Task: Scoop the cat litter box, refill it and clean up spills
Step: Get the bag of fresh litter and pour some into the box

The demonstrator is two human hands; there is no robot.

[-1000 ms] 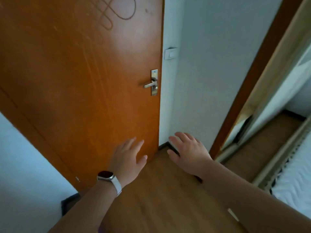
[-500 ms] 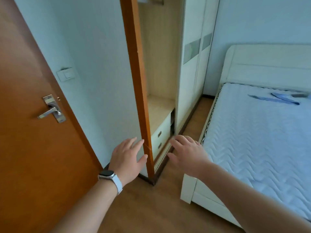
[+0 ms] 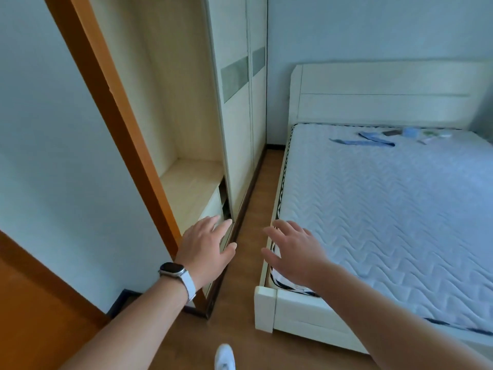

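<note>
Head view has swung from the door (image 3: 40, 303) to the wardrobe (image 3: 234, 129) and bed (image 3: 386, 222). The left hand (image 3: 205, 247) and right hand (image 3: 293, 252) are spread wide, empty. No litter box shows, so the search probably continues.

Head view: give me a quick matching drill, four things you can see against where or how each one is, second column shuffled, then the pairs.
Things:
1 watch
2 blue strap
3 white shoe
4 wardrobe

Places or states:
A lying on the mattress
B on the wood floor, at the bottom edge of the view
C on the wrist behind the left hand
D standing with one bay open

Pairs: 1-C, 2-A, 3-B, 4-D.
</note>
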